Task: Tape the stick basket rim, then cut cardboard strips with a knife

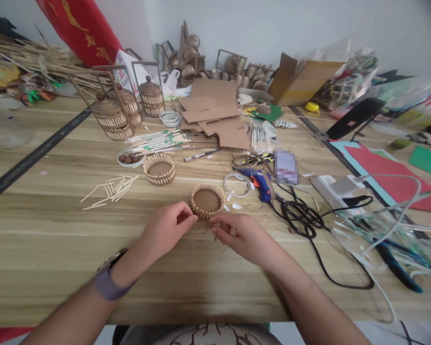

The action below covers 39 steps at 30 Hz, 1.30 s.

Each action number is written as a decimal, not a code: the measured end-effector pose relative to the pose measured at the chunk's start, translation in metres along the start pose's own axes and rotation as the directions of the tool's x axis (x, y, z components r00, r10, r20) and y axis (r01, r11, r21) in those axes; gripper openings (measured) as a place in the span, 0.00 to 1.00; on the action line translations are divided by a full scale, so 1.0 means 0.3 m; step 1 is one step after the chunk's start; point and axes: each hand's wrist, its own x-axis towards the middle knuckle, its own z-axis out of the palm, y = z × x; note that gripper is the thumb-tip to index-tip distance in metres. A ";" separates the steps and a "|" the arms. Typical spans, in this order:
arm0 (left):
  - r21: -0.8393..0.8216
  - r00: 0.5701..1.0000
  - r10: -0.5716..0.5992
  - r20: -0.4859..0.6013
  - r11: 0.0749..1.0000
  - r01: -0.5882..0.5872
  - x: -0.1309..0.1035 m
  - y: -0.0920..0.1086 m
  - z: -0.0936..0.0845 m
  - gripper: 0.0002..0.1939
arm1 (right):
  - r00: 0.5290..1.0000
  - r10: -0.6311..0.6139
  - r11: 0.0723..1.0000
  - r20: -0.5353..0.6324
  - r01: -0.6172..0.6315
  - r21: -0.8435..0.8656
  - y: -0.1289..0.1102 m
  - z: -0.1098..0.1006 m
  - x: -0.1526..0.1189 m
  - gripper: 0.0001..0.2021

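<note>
A small round basket of short upright sticks around a brown cardboard base stands on the table before me. My left hand is closed in a pinch at its near left side. At the near right side, the thumb and fingers of my right hand are pressed together; a thin brown bit shows beneath them, too small to name surely. A second stick basket sits further left. Loose short sticks are scattered to the left, near a white dish of brown balls.
A blue glue gun lies right of the basket, its black cord coiled beside a power strip. Cardboard sheets and finished lidded baskets with tall handles stand behind. Pliers lie at the right.
</note>
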 end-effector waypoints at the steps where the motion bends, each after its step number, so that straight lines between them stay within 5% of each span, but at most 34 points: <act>1: 0.054 0.999 0.029 -0.035 0.998 -0.027 0.000 0.002 -0.001 0.12 | 1.000 -0.013 1.000 -0.024 0.012 -0.029 0.003 0.002 0.001 0.09; 24: 0.381 0.972 0.179 -0.155 0.918 -0.108 0.026 -0.026 0.036 0.01 | 0.993 -0.009 0.975 -0.118 -0.017 -0.220 0.016 0.015 0.016 0.08; 31: 0.403 0.979 0.168 -0.115 0.909 -0.109 0.030 -0.015 0.033 0.09 | 0.995 0.022 0.966 -0.093 -0.046 -0.256 0.017 0.013 0.018 0.08; 39: 0.416 0.930 0.359 -0.072 0.859 -0.299 0.038 -0.062 0.037 0.15 | 0.994 0.013 0.955 -0.111 -0.046 -0.293 0.024 0.011 0.020 0.07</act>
